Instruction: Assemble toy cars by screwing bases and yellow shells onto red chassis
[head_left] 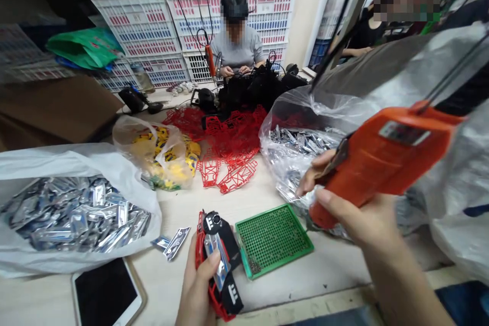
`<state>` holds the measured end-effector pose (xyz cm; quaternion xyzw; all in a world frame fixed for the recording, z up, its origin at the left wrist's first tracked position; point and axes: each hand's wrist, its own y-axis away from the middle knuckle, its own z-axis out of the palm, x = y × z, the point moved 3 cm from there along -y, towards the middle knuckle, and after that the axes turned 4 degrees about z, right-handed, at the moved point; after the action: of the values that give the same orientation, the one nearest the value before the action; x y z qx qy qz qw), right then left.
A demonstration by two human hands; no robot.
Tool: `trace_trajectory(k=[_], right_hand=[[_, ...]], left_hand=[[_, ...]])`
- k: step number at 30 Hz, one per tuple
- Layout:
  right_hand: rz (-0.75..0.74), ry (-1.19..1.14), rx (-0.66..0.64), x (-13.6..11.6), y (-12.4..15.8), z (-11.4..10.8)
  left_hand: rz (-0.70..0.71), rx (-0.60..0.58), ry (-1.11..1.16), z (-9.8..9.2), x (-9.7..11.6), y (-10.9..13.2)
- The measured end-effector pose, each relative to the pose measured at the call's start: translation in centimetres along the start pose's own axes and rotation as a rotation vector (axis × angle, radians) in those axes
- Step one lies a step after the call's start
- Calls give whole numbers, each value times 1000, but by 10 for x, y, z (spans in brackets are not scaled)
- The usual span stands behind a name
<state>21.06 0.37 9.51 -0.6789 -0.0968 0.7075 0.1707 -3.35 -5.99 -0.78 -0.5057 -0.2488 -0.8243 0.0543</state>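
My left hand (197,282) is closed round a red and black toy car body (232,293), held tilted above the table's front. The thumb presses a silver plate (221,279) against its side. My right hand (369,219) is wrapped round an orange electric screwdriver (385,158), which hangs from a cord at the right; its tip is hidden. Between the hands lies a green perforated tray (280,265), with small screws gathered in its near left corner. Two loose silver plates (177,243) lie left of the car body.
Bags of silver parts stand left (76,214) and right (301,137). Behind are a bag of yellow pieces (168,150), red plastic frames (233,173) and a black heap (252,86). A tablet (107,293) lies front left. A person (239,46) works opposite, near stacked crates (137,25).
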Motion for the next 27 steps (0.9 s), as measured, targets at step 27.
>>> trace_trajectory(k=[27], right_hand=[[170,-303,-55,46,25,45]], left_hand=[[-104,24,-7,7,-20,21]])
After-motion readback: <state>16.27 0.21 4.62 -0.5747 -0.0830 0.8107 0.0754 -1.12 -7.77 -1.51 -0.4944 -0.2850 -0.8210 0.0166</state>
